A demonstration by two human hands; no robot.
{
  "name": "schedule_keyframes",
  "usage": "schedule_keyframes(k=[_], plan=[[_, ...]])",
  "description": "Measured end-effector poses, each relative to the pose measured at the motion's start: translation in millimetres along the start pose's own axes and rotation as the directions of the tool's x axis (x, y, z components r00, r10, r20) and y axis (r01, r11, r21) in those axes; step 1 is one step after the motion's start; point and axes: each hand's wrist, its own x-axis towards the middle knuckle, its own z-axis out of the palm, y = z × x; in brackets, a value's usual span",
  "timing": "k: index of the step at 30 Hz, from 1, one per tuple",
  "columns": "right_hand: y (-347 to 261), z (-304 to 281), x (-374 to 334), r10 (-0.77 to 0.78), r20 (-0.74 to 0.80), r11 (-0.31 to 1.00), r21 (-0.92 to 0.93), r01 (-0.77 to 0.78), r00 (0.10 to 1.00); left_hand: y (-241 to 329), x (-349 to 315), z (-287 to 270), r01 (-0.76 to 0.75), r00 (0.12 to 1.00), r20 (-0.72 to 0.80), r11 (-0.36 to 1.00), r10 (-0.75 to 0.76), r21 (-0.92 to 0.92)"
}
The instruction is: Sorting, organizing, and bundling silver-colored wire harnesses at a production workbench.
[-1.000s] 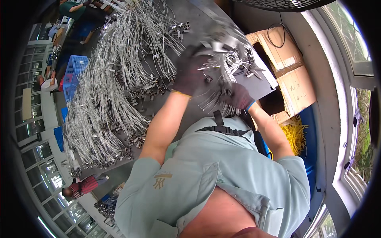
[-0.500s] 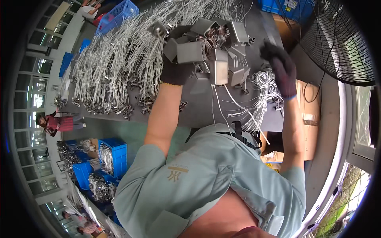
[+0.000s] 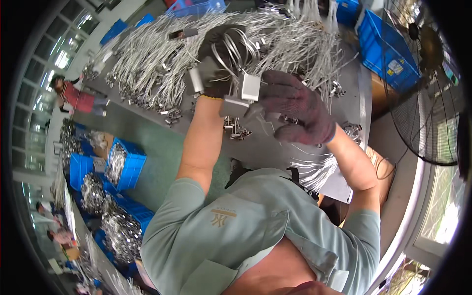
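My left hand (image 3: pixel 221 49), in a dark knitted glove, is closed round a bundle of looped white wires (image 3: pixel 235 51) over the table. Rectangular silver metal cases (image 3: pixel 250 87) hang from these wires below the hand; some are smeared by motion. Just right of the cases is my right hand (image 3: pixel 297 105), in a dark purplish glove, its fingers stretched toward them and the thumb apart. Whether its fingertips touch the cases I cannot tell. Beneath the right forearm, a bunch of white wires (image 3: pixel 314 172) lies at the table's near edge.
A large heap of silvery wires (image 3: pixel 152 59) with small metal ends covers the far and left table. A blue crate (image 3: pixel 386 49) and a black wire-cage fan (image 3: pixel 423 103) stand right. At left, blue bins (image 3: pixel 125 162) hold metal parts, and a person (image 3: pixel 78 96) stands beyond the table.
My right hand has come left from the table's right side to the metal cases. The left hand's cluster has turned, showing wire loops above the hand. The whole view has shifted.
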Motion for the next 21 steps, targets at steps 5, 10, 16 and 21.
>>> schedule_keyframes(k=[5,10,16,21], plan=[[-18,-40,63,0.307,-0.307,0.928,-0.112,-0.355,0.901,-27,-14,-49,0.127,0.992,0.028,0.992,-0.126,-0.011],[-2,6,83,-0.255,0.065,0.908,-0.327,0.262,0.965,46,-25,-3,-0.5,0.865,0.391,0.586,0.313,0.638],[-27,-2,44,0.403,-0.199,0.87,0.386,-0.307,0.893,42,-42,5,0.04,0.99,-0.134,0.999,-0.041,-0.005],[39,21,47,0.364,0.011,0.782,0.541,-0.311,0.932,25,-24,23,0.154,0.939,0.336,0.784,0.073,-0.602]])
